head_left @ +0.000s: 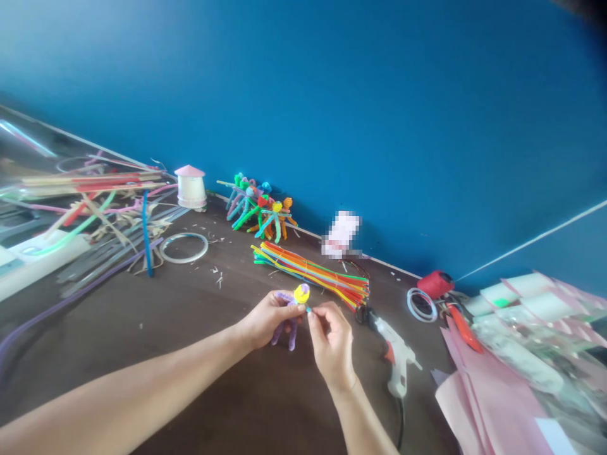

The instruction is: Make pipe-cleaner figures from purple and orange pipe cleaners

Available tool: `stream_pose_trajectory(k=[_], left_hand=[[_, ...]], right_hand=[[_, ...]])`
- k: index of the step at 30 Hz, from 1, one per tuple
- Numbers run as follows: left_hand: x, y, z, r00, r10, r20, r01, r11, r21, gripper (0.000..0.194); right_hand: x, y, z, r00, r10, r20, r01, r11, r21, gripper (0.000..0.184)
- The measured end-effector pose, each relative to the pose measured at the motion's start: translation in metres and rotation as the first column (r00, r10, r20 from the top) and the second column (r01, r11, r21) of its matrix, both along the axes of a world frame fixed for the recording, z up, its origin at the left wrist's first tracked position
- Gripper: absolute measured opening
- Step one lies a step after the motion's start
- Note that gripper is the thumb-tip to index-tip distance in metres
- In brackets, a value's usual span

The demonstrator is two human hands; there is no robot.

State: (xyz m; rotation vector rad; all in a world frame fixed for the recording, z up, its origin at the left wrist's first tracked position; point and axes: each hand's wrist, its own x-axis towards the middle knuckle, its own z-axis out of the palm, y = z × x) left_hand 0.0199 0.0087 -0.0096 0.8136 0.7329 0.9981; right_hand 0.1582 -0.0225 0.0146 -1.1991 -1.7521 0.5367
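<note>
Bare forearms (156, 388) come in from seven and five o'clock, meeting over the dark table (190, 392). The left hand (270, 319) grips a fuzzy purple figure (302, 293) (yellow about its head), its legs dangling below the fingers. Close beside it, the right hand (333, 344) pinches a small bluish tip (309, 309). From the figure, a bundle of coloured stems (313, 272) lies at twelve o'clock, similar figures (265, 208) at eleven, a glue gun (399, 357) at four.
</note>
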Motion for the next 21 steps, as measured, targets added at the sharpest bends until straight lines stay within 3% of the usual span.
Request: stream_pose_trajectory(k=[3,6,8,11,15,18,21], left_hand=[[0.000,-0.001,0.003,0.997,0.001,-0.078,0.003,0.998,0.056,0.024],[0.000,-0.003,0.009,0.992,0.019,-0.122,-0.004,0.992,0.123,0.023],[0.000,-0.005,0.012,0.992,0.037,-0.122,-0.014,0.983,0.181,0.022],[0.001,-0.006,0.014,0.983,0.105,-0.148,-0.056,0.952,0.301,0.020],[0.001,-0.004,0.010,0.944,0.236,-0.231,-0.137,0.916,0.376,0.021],[0.001,-0.003,0.006,0.924,0.279,-0.263,-0.181,0.922,0.343,0.024],[0.002,-0.003,0.005,0.918,0.287,-0.272,-0.204,0.933,0.296,0.024]], right_hand=[[0.001,-0.001,0.002,0.997,0.028,-0.073,-0.034,0.996,-0.080,0.011],[0.002,-0.001,0.003,0.973,0.077,-0.216,-0.130,0.961,-0.246,0.014],[0.001,0.000,0.002,0.922,0.096,-0.375,-0.244,0.897,-0.369,0.016],[-0.001,0.003,-0.002,0.784,0.032,-0.620,-0.419,0.765,-0.489,0.020],[-0.002,0.006,-0.004,0.658,-0.118,-0.743,-0.543,0.610,-0.578,0.020],[0.000,0.007,-0.003,0.643,-0.137,-0.753,-0.560,0.586,-0.585,0.017],[0.000,0.007,-0.005,0.671,-0.090,-0.736,-0.542,0.618,-0.570,0.010]])
